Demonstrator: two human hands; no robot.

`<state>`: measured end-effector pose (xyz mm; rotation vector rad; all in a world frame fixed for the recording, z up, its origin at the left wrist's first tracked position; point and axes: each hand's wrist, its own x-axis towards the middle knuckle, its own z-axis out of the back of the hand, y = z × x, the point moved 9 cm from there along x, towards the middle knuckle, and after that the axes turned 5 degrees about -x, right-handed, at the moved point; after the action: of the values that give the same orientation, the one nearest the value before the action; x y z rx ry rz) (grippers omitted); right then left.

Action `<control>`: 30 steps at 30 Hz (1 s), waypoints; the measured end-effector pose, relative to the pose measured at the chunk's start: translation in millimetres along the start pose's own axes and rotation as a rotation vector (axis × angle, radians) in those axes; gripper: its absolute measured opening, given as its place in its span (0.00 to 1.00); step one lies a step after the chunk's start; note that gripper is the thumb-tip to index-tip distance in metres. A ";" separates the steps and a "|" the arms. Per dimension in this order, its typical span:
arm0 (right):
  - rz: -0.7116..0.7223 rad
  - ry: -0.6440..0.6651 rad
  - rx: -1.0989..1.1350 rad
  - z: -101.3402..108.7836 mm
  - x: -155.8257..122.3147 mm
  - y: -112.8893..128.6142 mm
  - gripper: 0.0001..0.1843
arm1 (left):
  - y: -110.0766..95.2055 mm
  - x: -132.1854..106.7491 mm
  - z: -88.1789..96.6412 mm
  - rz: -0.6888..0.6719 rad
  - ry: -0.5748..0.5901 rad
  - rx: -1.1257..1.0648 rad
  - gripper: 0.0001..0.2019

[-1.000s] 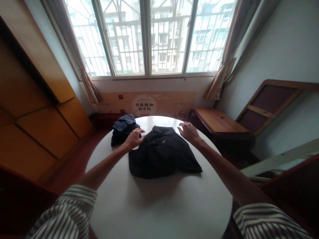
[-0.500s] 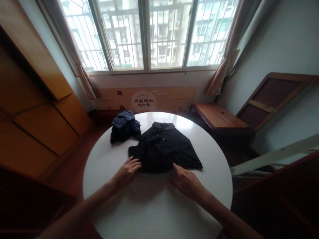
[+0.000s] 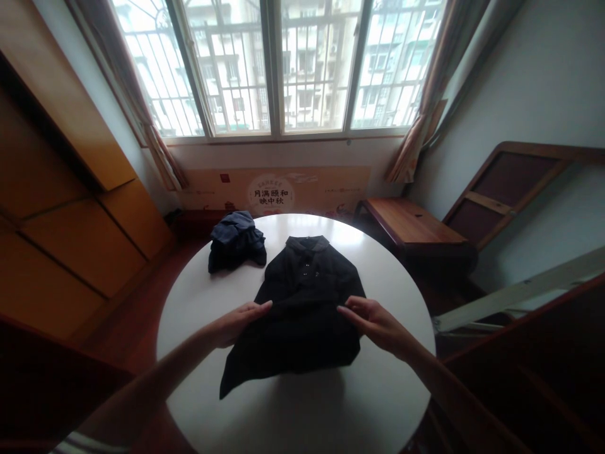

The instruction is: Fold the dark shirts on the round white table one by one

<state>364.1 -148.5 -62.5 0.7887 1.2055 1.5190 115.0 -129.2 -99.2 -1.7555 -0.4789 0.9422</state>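
Round table [image 3: 302,413], limp black shirt [image 3: 302,309].

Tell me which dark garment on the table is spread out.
The black collared shirt nearer you; the navy garment beyond it sits bunched in a heap.

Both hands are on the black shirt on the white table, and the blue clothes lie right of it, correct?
No. The head view shows the blue clothes left of the black shirt, near its collar. The left hand and right hand are on that shirt, on the white table.
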 end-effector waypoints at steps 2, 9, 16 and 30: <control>-0.055 0.116 -0.106 -1.7 -6.4 -10.4 0.27 | -1.8 3.4 8.8 -0.043 0.009 0.208 0.30; 0.083 -0.338 -0.872 53.5 41.2 -14.3 0.22 | -52.2 57.2 28.8 -0.507 -0.378 1.049 0.20; -0.159 -0.132 -1.273 39.2 99.8 -78.2 0.28 | -11.3 148.2 38.7 -0.088 -0.464 1.430 0.36; -0.019 -0.395 -1.270 164.8 132.4 -32.1 0.18 | -64.9 230.9 104.1 -0.149 -0.402 1.439 0.37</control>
<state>485.6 27.3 -57.1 0.1628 -0.1493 1.6237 182.2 120.0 -140.3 -0.2324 -0.0706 1.0878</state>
